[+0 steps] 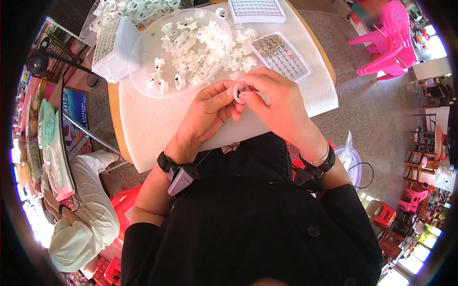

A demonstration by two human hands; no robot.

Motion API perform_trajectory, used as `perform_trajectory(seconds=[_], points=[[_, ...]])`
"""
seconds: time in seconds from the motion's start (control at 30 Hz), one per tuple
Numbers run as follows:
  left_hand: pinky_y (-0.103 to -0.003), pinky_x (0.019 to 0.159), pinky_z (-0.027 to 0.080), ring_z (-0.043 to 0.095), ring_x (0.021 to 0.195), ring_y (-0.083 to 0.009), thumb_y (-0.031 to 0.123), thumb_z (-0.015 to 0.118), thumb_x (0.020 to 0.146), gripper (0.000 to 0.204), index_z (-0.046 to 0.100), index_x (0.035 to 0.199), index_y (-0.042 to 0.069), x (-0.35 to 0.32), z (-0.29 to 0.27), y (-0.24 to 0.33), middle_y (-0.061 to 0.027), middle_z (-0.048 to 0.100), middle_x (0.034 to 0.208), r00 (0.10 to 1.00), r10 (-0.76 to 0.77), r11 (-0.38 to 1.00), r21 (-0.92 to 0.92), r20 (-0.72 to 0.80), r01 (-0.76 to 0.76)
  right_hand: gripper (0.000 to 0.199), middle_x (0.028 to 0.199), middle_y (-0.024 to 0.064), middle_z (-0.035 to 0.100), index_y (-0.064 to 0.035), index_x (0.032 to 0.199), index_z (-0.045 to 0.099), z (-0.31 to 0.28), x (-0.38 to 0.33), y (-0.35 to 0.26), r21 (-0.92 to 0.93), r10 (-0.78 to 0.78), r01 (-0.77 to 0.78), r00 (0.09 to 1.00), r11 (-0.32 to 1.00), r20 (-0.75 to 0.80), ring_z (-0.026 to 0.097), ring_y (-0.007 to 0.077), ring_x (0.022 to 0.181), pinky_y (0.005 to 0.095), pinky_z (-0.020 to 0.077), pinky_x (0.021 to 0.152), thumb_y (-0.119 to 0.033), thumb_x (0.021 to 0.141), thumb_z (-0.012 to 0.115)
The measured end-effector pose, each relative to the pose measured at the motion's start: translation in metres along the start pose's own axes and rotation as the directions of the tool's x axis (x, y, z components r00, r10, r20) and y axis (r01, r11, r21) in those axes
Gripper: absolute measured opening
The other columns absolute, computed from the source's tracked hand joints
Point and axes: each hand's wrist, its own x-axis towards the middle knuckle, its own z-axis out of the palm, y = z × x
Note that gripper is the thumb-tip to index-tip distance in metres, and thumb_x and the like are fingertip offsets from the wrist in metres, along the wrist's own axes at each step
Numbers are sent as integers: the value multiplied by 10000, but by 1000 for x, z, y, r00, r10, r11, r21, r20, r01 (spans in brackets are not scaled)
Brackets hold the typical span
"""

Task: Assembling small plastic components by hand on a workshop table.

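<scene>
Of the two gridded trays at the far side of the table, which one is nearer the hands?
The tilted tray holding small round metal discs, just beyond the right hand. The other tray lies farther back at the table's edge, its cells looking uniformly pale.

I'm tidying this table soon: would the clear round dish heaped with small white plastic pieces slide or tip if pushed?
The clear dish looks thin and light, so it would probably slide easily on the smooth white tabletop. It is wide and shallow, so tipping seems unlikely. The loosely heaped white pieces might spill.
</scene>
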Motion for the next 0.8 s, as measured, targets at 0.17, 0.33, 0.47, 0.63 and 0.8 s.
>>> perform_trajectory(seconds=[0.17, 0.33, 0.47, 0.63, 0.8], points=[[-260, 665, 517, 602, 764, -143, 130, 528, 959, 175, 570, 1058, -8, 1, 3, -2, -77, 614, 933, 999, 17, 1000, 16, -42, -17, 125, 862, 102, 599, -26, 885, 583, 3, 0, -1, -112, -109, 111, 994, 987, 26, 601, 307, 784, 380, 496, 671, -23, 764, 611], [-264, 671, 511, 592, 747, -149, 132, 546, 950, 179, 568, 1066, -2, 2, 1, -4, -76, 615, 939, 998, 30, 998, 49, -54, -27, 182, 830, 97, 578, -20, 880, 571, 8, 0, 3, -190, -202, 197, 979, 962, -4, 592, 297, 744, 380, 493, 651, -18, 712, 640], [-269, 670, 505, 585, 733, -158, 140, 567, 939, 200, 565, 1075, -5, 2, 0, -5, -82, 617, 946, 998, 39, 998, 57, -56, -36, 195, 820, 99, 573, -12, 878, 568, 11, -1, 3, -234, -223, 204, 973, 951, -60, 591, 297, 737, 379, 492, 638, -9, 699, 647], [-271, 669, 504, 584, 732, -159, 137, 572, 934, 201, 565, 1075, -6, 2, 2, -5, -84, 617, 942, 997, 36, 997, 68, -66, -32, 184, 810, 103, 572, -3, 873, 569, 11, -2, 3, -237, -246, 227, 968, 945, -54, 592, 294, 728, 374, 493, 628, -13, 710, 652], [-265, 659, 500, 592, 766, -157, 151, 557, 944, 206, 569, 1076, -6, 0, 0, -2, -86, 620, 943, 998, 34, 996, 84, -52, -30, 175, 838, 113, 590, -13, 905, 583, 12, -5, 5, -160, -187, 174, 980, 972, -69, 607, 300, 748, 364, 500, 638, -25, 744, 649]])
